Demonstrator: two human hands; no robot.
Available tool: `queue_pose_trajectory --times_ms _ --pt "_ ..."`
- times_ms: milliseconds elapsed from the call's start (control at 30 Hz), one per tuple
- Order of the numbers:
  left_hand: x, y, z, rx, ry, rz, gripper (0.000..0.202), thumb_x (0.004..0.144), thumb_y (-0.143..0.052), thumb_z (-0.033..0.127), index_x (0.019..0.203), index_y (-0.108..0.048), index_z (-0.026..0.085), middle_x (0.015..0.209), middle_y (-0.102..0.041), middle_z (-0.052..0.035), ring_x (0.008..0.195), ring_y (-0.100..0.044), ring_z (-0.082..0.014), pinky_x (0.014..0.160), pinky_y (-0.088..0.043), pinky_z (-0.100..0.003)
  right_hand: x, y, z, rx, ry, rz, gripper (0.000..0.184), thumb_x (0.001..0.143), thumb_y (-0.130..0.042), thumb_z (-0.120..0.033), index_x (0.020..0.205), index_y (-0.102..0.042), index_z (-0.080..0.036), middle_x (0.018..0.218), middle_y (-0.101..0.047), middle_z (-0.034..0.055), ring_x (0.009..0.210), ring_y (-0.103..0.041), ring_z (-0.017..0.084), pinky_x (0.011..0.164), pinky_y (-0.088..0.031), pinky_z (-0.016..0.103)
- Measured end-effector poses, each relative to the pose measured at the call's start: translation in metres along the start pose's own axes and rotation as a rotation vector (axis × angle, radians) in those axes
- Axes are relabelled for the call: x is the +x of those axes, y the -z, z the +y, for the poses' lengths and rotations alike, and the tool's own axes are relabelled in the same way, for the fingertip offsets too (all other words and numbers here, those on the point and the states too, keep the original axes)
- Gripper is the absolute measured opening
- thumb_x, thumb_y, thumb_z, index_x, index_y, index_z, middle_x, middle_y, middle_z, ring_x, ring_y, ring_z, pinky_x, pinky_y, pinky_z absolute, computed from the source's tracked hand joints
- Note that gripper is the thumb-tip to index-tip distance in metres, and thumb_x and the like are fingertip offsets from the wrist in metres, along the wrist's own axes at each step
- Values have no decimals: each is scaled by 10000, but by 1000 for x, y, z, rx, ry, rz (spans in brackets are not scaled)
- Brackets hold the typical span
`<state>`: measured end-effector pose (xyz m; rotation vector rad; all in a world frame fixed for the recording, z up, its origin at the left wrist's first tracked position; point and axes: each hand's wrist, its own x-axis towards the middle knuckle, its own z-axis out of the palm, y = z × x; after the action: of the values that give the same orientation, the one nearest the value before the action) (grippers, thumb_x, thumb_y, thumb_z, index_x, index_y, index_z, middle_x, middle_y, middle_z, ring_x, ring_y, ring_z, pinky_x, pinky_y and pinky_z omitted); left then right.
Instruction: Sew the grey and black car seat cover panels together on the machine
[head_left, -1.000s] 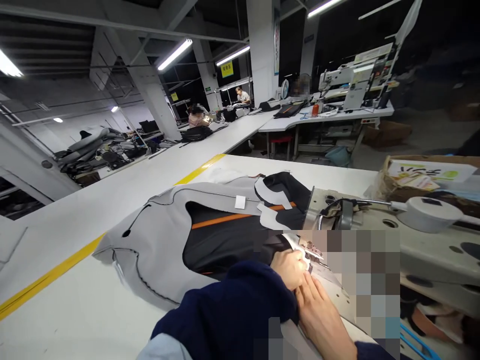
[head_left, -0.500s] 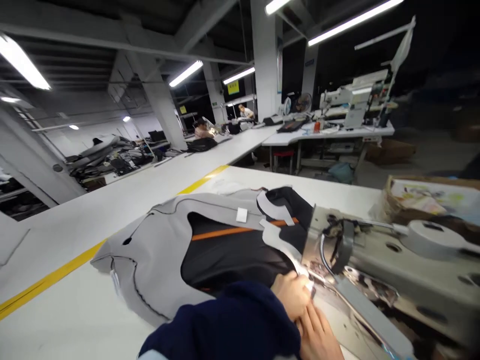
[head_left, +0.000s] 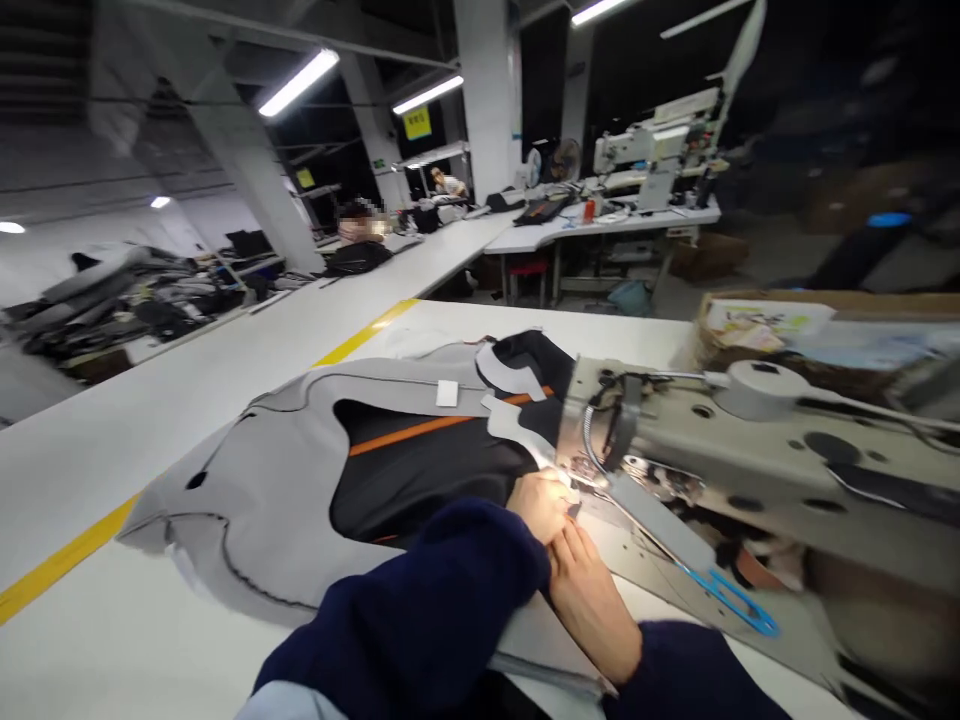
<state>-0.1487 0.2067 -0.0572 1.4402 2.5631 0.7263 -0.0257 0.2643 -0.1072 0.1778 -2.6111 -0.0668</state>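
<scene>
So the view swung left and dipped since a moment ago, but the big grey and black cover [head_left: 300,470] hasn't budged on the white table [head_left: 150,420]. The sewing machine [head_left: 750,450] sits right beside it. Both hands stay put at the needle: left hand [head_left: 540,505] pinching the seam edge, right hand [head_left: 592,600] flat, pressing fabric down. Looks like stitching's still underway.

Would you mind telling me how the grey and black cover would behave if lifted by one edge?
The grey and black cover would probably droop: it lies spread flat with curved, wavy edges. Being large, it would likely drag across the white table.
</scene>
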Motion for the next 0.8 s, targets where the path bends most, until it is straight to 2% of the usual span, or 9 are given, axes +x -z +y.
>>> queue_pose_trajectory --times_ms 100,167,267,367,433,567,667,800 --pt "2 4 -4 47 -87 -63 195 836 -502 134 750 -678 138 870 -633 -39 781 -565 -117 755 -475 -197 1 -2 -3 31 -15 -41 309 810 -504 -83 1059 -656 18 1163 -610 247 1182 -513 335 1033 -412 483" --pt "9 12 -8 58 -101 -52 178 816 -522 114 727 -674 126 844 -641 -42 772 -570 -122 751 -469 -201 2 -7 -4 63 -95 -19 330 855 -454 -87 1107 -627 37 1192 -602 243 1190 -516 307 1026 -431 446" --pt "21 25 -10 35 18 -6 174 767 -548 58 661 -674 116 740 -638 -26 710 -570 -118 707 -453 -197 2 -15 -4 119 -229 24 358 892 -391 -79 1162 -602 23 1192 -623 200 1159 -546 267 1014 -450 396" --pt "24 31 -7 9 127 -23 174 745 -567 40 641 -682 119 677 -624 -7 675 -567 -109 680 -447 -182 3 -16 -4 160 -216 47 355 900 -370 -76 1132 -626 5 1175 -640 178 1133 -566 262 1005 -463 402" --pt "18 27 -4 65 46 -25 188 779 -545 59 688 -693 128 718 -635 -17 711 -577 -116 701 -453 -187 3 -13 -2 186 -217 57 355 900 -370 -84 1131 -624 10 1184 -633 184 1132 -567 263 996 -474 402" --pt "2 13 1 318 -237 -86 197 819 -491 86 827 -680 142 869 -650 -62 872 -578 -169 773 -467 -241 5 -9 3 259 -217 47 326 876 -408 -80 1101 -629 6 1136 -638 202 1123 -566 260 998 -475 397" --pt "-3 8 3 421 -252 -126 204 821 -469 86 854 -659 153 899 -644 -66 881 -570 -183 729 -466 -257 7 -6 5 258 -129 9 267 868 -440 -72 1003 -667 -30 1021 -663 177 1049 -590 253 1005 -465 416" --pt "-1 10 3 418 -223 -141 190 835 -469 119 813 -654 157 857 -630 -62 822 -570 -180 644 -429 -260 9 2 7 194 -15 -30 225 869 -479 -79 969 -676 -31 972 -658 166 1060 -573 276 1020 -442 445"
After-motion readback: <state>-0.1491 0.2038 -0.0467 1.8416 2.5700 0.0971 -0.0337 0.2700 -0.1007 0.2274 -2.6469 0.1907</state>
